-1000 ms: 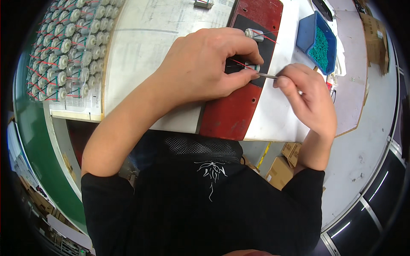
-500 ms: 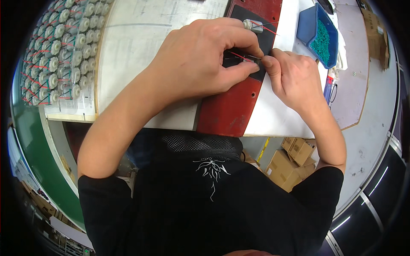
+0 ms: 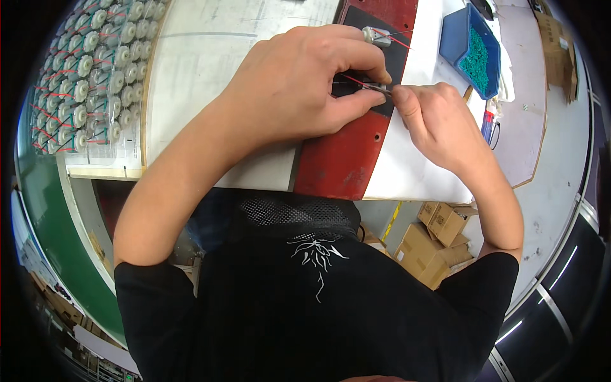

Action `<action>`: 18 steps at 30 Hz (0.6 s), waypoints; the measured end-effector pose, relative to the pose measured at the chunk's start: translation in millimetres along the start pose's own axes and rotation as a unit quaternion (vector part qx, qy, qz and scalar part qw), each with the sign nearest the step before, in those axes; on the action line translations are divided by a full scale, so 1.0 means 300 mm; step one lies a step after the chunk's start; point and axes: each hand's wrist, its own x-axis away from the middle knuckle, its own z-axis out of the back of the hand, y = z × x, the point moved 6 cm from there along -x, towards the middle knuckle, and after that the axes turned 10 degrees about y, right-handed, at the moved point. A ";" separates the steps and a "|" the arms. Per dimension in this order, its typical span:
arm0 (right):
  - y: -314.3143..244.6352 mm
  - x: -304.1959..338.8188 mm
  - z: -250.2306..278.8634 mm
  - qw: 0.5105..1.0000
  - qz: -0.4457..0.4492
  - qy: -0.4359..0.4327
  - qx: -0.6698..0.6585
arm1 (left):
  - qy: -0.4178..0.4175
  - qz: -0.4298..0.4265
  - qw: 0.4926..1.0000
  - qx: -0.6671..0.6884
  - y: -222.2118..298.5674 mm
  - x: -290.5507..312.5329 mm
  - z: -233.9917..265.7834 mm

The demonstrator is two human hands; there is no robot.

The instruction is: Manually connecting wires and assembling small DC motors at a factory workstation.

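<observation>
We saw the left hand (image 3: pixel 299 83) reach across the red metal plate (image 3: pixel 337 162) with its thumb and forefinger bent round a small silvery component (image 3: pixel 374 86), pinching it between their tips over the flat black pad (image 3: pixel 396 60). Most of the component was hidden by those fingers, so we could not tell its long axis for certain; a thin red wire (image 3: pixel 352 78) ran from it up and to the left, into the hollow of the palm.

We found the right hand (image 3: pixel 439 118) just to the right of the component, its thumb and forefinger pressed together on a slim grey metal tool (image 3: pixel 385 92), of which only a short length showed. That length pointed leftward, into the gap between the left thumb and forefinger. The left hand was the nearer, wrapped about the component, while the right came at it from the side.

Beyond the left fingers we noticed a silvery cylindrical motor with a white end (image 3: pixel 377 36), lying on the pad.
</observation>
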 end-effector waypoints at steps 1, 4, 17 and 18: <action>0.000 0.003 -0.002 1.000 -0.001 -0.001 0.000 | 0.003 0.000 1.000 -0.008 0.010 -0.002 0.007; -0.001 0.008 -0.006 0.996 0.015 0.049 0.076 | 0.007 0.002 1.000 -0.024 0.020 -0.002 0.011; 0.095 0.034 0.127 0.985 0.013 0.160 -0.066 | 0.013 -0.056 0.997 -0.053 0.019 -0.001 0.106; 0.156 0.048 0.182 0.956 -0.097 0.261 -0.093 | 0.043 -0.074 0.993 -0.087 0.012 -0.007 0.144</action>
